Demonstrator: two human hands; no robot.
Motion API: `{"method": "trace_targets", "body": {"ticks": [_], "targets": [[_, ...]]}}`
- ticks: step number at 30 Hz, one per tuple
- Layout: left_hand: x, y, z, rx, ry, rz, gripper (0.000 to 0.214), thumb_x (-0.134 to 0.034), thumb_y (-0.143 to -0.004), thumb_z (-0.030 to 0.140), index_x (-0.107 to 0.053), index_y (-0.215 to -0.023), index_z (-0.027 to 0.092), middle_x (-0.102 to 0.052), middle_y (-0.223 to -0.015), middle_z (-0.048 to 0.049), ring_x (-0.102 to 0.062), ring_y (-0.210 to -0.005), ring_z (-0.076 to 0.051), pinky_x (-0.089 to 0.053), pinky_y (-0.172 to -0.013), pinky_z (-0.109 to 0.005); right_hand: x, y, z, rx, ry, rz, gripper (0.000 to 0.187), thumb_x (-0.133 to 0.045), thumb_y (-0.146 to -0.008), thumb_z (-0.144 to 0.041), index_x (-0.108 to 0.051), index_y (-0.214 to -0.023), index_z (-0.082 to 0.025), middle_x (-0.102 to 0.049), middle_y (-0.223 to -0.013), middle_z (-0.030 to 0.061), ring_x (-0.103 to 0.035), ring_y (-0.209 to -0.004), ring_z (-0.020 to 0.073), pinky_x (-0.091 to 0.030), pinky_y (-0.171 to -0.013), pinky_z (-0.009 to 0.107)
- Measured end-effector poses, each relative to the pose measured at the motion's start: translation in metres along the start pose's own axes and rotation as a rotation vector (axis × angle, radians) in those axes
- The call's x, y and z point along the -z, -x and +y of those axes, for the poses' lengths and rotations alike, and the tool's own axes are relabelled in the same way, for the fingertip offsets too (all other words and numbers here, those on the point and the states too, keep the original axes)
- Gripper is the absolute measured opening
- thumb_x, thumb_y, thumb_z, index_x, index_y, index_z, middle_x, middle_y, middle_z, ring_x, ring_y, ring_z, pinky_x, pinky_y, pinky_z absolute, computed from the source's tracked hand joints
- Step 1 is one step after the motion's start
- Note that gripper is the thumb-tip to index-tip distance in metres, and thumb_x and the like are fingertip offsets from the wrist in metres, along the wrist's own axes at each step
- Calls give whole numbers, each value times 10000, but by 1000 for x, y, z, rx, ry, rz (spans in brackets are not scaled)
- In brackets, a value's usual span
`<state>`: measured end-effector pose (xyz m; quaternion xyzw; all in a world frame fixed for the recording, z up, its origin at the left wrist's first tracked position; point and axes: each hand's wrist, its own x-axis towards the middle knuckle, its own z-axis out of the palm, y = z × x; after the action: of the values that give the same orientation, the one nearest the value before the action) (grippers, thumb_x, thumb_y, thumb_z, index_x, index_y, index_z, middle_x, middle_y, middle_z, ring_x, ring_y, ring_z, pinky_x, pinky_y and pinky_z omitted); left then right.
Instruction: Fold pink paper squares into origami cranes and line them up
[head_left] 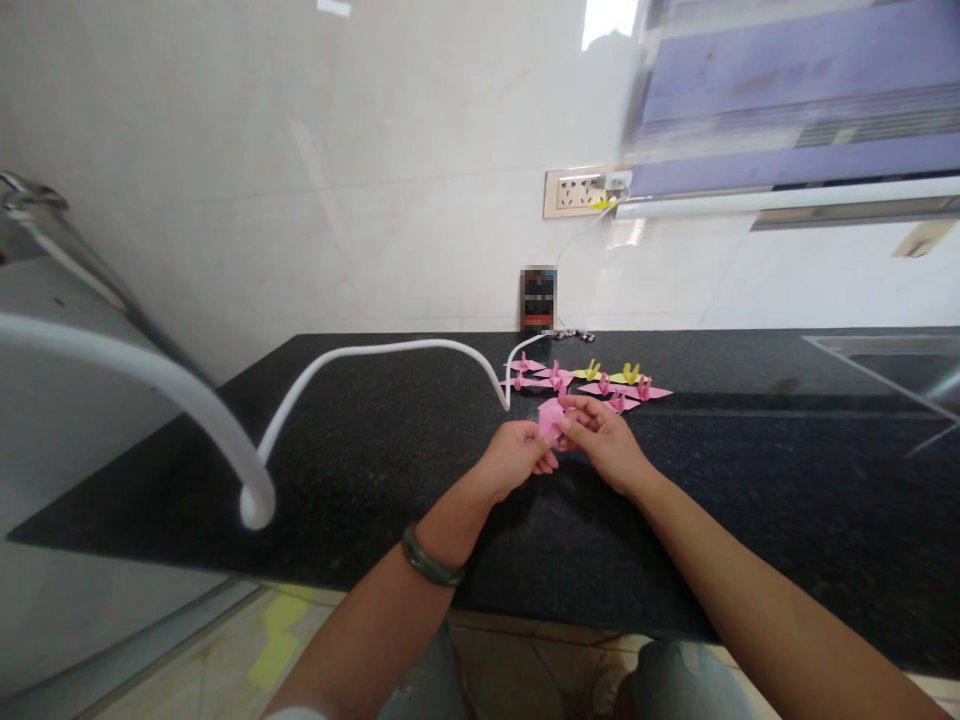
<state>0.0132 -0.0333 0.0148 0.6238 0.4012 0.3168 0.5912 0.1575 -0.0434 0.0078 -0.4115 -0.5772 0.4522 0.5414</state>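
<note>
A small folded piece of pink paper (550, 418) is pinched between both hands above the black countertop. My left hand (517, 458) grips its lower left part, fingers closed. At its right edge, the thumb and fingers of my right hand (600, 440) close on the same paper. Just beyond the hands lie several folded paper cranes, pink ones (556, 376) and two yellow ones (630, 374), in loose rows. My right hand partly hides the nearest cranes.
A white bent tube (390, 349) arches over the counter (375, 450) on the left. A phone-like device (538, 298) leans on the wall, with a beaded strap (574, 335) beside it. Above is a socket (574, 194). A sink (885, 350) sits at the right.
</note>
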Motion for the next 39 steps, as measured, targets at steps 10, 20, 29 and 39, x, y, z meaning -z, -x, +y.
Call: {"method": "trace_targets", "body": {"ticks": [10, 20, 29, 39], "targets": [[-3, 1, 5, 54, 30, 45, 229, -474, -742, 312, -540, -691, 98, -595, -552, -43, -519, -444, -64, -385, -449, -166, -2, 2, 4, -1, 335, 39, 294, -443, -748, -428, -508, -634, -164, -515, -519, -16, -451, -378, 83, -368, -380, 206], [-4, 1, 4, -44, -21, 89, 232, -459, -738, 316, -510, -629, 118, -532, -467, -3, -466, -387, -57, -381, -422, -169, -10, 4, -1, -6, 273, 101, 324, -406, -765, -442, -503, -622, -168, -483, -483, -25, -422, -369, 77, -337, -363, 195], [-6, 0, -5, -75, -114, 16, 192, -475, -720, 300, -516, -658, 124, -550, -510, -5, -494, -433, -64, -398, -455, -175, -8, 2, 2, 69, 260, 106, 281, -520, -693, -412, -529, -596, -148, -504, -524, -18, -421, -459, 83, -347, -439, 207], [-6, 2, 0, -49, -17, 37, 190, -488, -715, 259, -534, -606, 109, -519, -426, 5, -460, -362, -57, -392, -417, -178, -9, 3, 0, 10, 112, 42, 253, -531, -700, -397, -539, -645, -150, -498, -512, -22, -363, -387, 60, -275, -363, 188]]}}
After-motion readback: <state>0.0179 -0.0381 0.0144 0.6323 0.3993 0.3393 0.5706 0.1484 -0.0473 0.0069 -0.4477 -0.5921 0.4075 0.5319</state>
